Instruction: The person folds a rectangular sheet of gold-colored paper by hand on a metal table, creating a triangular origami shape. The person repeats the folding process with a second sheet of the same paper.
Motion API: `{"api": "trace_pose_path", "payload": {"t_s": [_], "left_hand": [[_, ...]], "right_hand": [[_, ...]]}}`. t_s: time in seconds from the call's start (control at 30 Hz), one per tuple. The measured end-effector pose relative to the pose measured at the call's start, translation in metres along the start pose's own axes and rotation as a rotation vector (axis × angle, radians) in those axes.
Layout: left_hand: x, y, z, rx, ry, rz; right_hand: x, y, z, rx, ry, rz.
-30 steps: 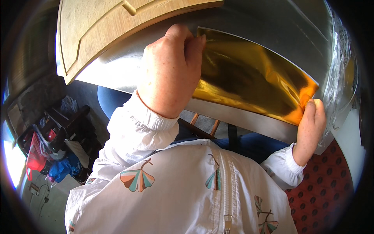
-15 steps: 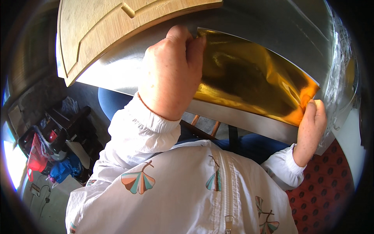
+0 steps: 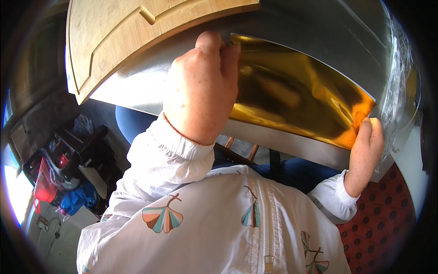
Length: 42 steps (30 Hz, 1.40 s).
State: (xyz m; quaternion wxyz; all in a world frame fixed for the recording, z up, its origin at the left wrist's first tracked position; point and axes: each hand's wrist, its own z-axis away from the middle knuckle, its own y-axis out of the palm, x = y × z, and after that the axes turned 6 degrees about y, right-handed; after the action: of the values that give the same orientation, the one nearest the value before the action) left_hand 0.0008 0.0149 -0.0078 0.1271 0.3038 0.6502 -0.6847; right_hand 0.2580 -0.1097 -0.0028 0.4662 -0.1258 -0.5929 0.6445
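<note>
A shiny gold foil sheet (image 3: 283,91) with a thin white far edge stretches between my two hands, over the near edge of the metal tabletop (image 3: 141,82). My left hand (image 3: 200,86) is closed on the sheet's left end, its fingertips partly hidden behind the back of the hand. At the opposite end, my right hand (image 3: 367,141) pinches the near right corner, with the thumb on top. Creases run through the foil beside the right thumb, while the middle is smoother and reflects light.
A wooden cutting board (image 3: 114,36) with a groove lies at the far left of the table. Crumpled clear plastic (image 3: 399,86) hangs along the right side. Red patterned cloth (image 3: 378,219) shows at lower right. Bags, one a blue bag (image 3: 80,198), sit at left below.
Almost nothing differs. Both hands keep their hold on the gold foil sheet, and the reflections on it have shifted slightly.
</note>
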Motion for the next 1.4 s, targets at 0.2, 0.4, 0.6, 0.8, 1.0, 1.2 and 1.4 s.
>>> {"api": "trace_pose_path", "payload": {"t_s": [0.2,0.4,0.6,0.8,1.0,1.2,1.4], "left_hand": [[-0.001,0.000,0.000,0.000,0.002,0.013],[-0.003,-0.002,0.001,0.001,0.012,-0.002],[-0.003,-0.002,0.000,-0.002,0.013,-0.001],[-0.004,-0.002,0.001,0.001,0.016,-0.030],[-0.002,0.000,0.003,-0.031,0.033,-0.077],[-0.002,0.000,-0.001,0.021,-0.003,-0.117],[0.005,-0.005,0.000,0.053,0.038,-0.173]], "right_hand": [[0.001,0.002,0.001,-0.044,-0.052,-0.039],[0.001,0.002,0.000,-0.034,-0.044,-0.037],[-0.001,0.003,0.000,-0.035,-0.050,-0.051],[0.002,0.002,0.001,-0.030,-0.025,-0.049],[0.003,0.003,0.002,-0.048,-0.055,-0.014],[0.004,-0.001,0.000,-0.070,-0.038,0.018],[0.017,0.000,0.009,-0.064,0.012,0.023]]}}
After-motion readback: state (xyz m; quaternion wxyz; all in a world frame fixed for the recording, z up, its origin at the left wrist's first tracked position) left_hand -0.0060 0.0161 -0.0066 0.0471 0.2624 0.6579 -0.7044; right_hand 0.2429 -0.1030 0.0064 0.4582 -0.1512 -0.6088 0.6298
